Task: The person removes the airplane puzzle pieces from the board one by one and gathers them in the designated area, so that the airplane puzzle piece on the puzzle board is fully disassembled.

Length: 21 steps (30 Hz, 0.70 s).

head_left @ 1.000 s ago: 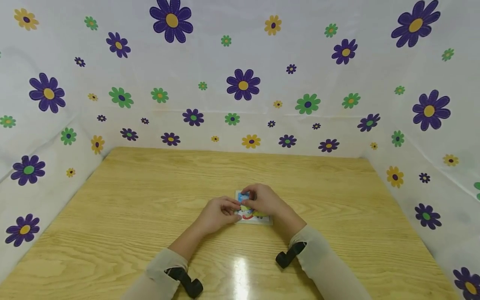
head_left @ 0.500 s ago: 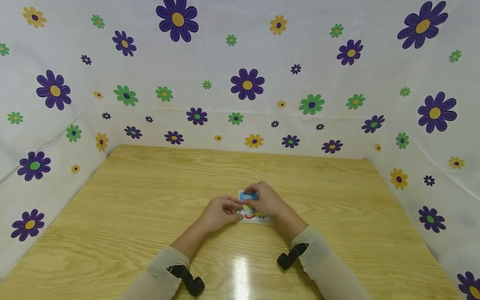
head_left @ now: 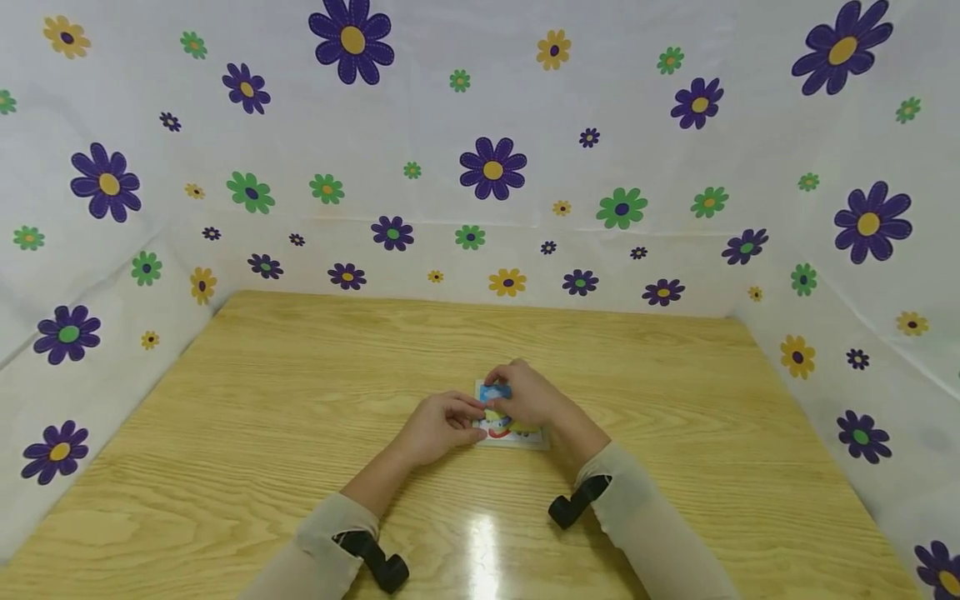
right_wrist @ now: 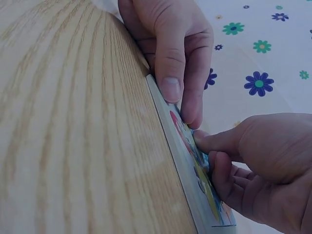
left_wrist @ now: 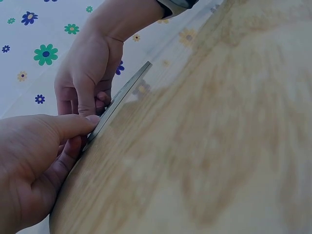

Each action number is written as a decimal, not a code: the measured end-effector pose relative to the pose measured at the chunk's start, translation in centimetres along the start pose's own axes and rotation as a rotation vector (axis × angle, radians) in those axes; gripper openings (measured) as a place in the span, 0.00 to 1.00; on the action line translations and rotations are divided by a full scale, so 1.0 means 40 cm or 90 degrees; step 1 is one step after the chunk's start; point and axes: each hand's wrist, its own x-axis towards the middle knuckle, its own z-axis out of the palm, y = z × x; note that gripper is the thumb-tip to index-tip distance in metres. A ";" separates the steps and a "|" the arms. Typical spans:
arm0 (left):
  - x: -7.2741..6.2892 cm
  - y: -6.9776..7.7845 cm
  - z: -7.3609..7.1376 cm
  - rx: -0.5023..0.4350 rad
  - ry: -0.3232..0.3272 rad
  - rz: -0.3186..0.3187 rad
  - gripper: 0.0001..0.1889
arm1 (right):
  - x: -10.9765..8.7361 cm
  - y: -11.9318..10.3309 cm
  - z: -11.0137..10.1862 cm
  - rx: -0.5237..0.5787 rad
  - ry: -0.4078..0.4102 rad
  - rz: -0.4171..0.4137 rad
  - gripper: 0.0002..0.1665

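A small flat puzzle board [head_left: 525, 442] with a pale border and a bright cartoon picture lies on the table. My left hand [head_left: 433, 429] is at its left side, the straight thumb and index finger pressing on the border. From the right, my right hand [head_left: 531, 395] reaches over the board, its thumb and index finger pinching a small blue puzzle piece [right_wrist: 205, 158] close against the picture. Its other fingers are curled. In the left wrist view the board [left_wrist: 124, 92] shows edge-on; the right hand covers part of the picture.
The wooden table [head_left: 300, 358] runs back to a white cloth [head_left: 420, 108] printed with purple, green and yellow flowers, which also hangs at both sides. A black strap mount [head_left: 372, 560] sits on the left wrist, another black mount [head_left: 577, 502] on the right.
My right hand has shifted slightly up and left over the board, its wrist rising a little. The left hand keeps its place on the border. The head view has shifted slightly.
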 end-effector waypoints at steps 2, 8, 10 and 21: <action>-0.003 0.000 0.001 -0.002 0.002 -0.003 0.10 | 0.000 0.002 0.003 0.015 0.009 0.003 0.15; -0.004 0.000 0.003 -0.002 0.004 -0.015 0.10 | -0.006 0.009 0.012 0.103 0.063 0.010 0.15; -0.002 -0.001 0.003 0.004 0.008 -0.013 0.10 | -0.012 0.011 0.010 0.128 0.089 0.017 0.14; -0.001 0.008 0.000 0.006 0.010 -0.023 0.10 | -0.052 0.064 -0.017 0.327 0.101 0.092 0.14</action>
